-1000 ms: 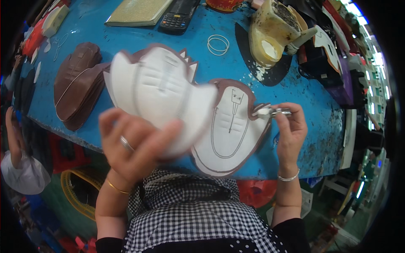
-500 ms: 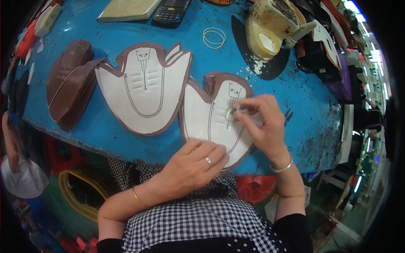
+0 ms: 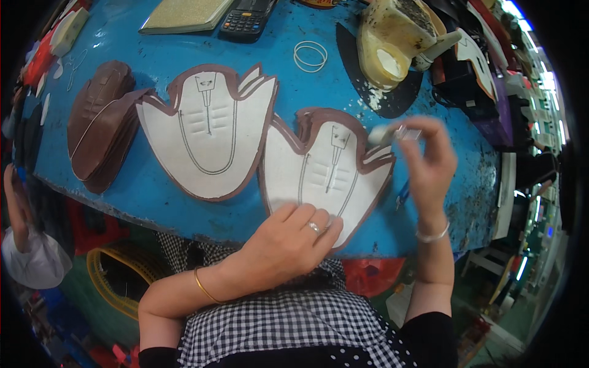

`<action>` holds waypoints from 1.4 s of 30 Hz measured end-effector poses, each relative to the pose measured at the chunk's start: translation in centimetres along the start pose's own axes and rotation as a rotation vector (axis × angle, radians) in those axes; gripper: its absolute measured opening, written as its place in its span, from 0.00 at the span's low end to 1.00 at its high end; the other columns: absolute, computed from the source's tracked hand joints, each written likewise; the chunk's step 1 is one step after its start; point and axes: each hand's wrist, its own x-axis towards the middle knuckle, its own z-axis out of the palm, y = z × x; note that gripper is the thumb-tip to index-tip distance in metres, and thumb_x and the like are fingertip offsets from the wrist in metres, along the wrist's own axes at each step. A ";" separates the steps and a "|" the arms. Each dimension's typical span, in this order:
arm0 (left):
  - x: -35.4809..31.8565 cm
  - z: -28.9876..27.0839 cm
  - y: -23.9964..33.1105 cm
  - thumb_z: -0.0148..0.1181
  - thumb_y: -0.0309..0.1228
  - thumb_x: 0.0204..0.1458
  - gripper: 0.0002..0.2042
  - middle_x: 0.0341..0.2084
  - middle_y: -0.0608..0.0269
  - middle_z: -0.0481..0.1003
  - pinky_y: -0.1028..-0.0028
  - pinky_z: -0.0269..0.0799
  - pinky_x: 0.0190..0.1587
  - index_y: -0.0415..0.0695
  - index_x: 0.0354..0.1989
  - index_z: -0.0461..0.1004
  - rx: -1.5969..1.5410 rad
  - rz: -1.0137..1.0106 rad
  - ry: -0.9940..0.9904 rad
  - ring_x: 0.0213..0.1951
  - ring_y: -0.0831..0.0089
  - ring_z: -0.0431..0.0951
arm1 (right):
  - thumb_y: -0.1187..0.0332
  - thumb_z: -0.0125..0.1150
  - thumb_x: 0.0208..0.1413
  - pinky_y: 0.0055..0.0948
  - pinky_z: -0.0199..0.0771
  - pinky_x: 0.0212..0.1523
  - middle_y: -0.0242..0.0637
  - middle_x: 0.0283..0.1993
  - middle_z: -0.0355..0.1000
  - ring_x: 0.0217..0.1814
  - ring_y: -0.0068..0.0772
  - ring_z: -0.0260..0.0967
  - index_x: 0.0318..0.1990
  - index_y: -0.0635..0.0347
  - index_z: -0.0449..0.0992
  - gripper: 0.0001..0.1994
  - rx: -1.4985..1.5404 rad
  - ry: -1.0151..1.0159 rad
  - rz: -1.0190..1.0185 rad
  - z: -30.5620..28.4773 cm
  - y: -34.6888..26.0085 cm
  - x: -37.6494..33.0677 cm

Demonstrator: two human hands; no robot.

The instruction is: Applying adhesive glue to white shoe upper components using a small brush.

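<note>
Left grip [image 3: 288, 242] flat on shoe piece [image 3: 325, 175], blue table [image 3: 153, 67]

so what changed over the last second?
Left hand put down one white shoe upper piece, then pressed on the nearer piece. Right hand lifted its small brush off that piece toward the glue pot. Brown stack unmoved.

Shoe upper pieces [image 3: 325, 178]: matt white lining, brown leather-like edges. Counter [image 3: 153, 80]: painted blue, worn and chipped. Glue pot [image 3: 392, 43]: yellowed plastic, crusted. Rubber bands [image 3: 310, 55]: smooth.
</note>
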 end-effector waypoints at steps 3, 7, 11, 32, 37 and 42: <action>0.9 -1.1 -0.2 0.59 0.28 0.47 0.16 0.32 0.65 0.72 0.72 0.71 0.40 0.42 0.46 0.81 0.053 0.015 0.078 0.35 0.72 0.75 | 0.70 0.70 0.57 0.20 0.70 0.39 0.29 0.38 0.77 0.38 0.17 0.70 0.42 0.63 0.81 0.09 0.069 0.227 0.065 -0.3 4.1 6.0; 0.6 -4.8 -0.8 0.63 0.31 0.42 0.16 0.23 0.74 0.65 0.72 0.70 0.34 0.46 0.42 0.84 0.097 0.131 0.420 0.27 0.74 0.70 | 0.68 0.71 0.55 0.23 0.69 0.38 0.28 0.36 0.73 0.34 0.20 0.67 0.43 0.61 0.81 0.11 -0.157 0.208 0.029 -1.1 9.1 10.1; -1.8 -7.6 -3.3 0.72 0.34 0.39 0.16 0.24 0.73 0.67 0.69 0.71 0.36 0.49 0.40 0.84 0.325 -0.056 0.504 0.27 0.73 0.72 | 0.64 0.71 0.54 0.29 0.70 0.40 0.32 0.36 0.71 0.34 0.30 0.66 0.42 0.59 0.82 0.12 -0.409 0.139 -0.052 -0.9 9.7 10.6; -3.4 1.7 -1.3 0.72 0.38 0.46 0.25 0.56 0.67 0.74 0.67 0.73 0.52 0.46 0.54 0.79 -0.023 0.087 0.045 0.52 0.69 0.75 | 0.70 0.76 0.46 0.33 0.68 0.42 0.32 0.33 0.76 0.35 0.35 0.72 0.38 0.56 0.82 0.12 -0.127 -0.373 -0.169 2.4 -1.4 -3.6; -3.0 1.4 -1.0 0.70 0.37 0.47 0.23 0.53 0.62 0.75 0.66 0.75 0.51 0.40 0.52 0.79 -0.049 0.103 0.037 0.49 0.67 0.77 | 0.70 0.77 0.43 0.35 0.65 0.42 0.31 0.30 0.74 0.34 0.34 0.70 0.38 0.55 0.82 0.13 -0.288 -0.159 -0.220 2.8 -0.6 -2.5; -2.9 1.4 -0.7 0.65 0.31 0.48 0.19 0.47 0.59 0.76 0.67 0.76 0.48 0.39 0.49 0.80 -0.012 0.118 0.096 0.45 0.66 0.78 | 0.71 0.77 0.44 0.37 0.66 0.44 0.30 0.31 0.76 0.35 0.37 0.72 0.39 0.55 0.81 0.14 -0.291 -0.289 -0.404 2.8 -1.8 -3.9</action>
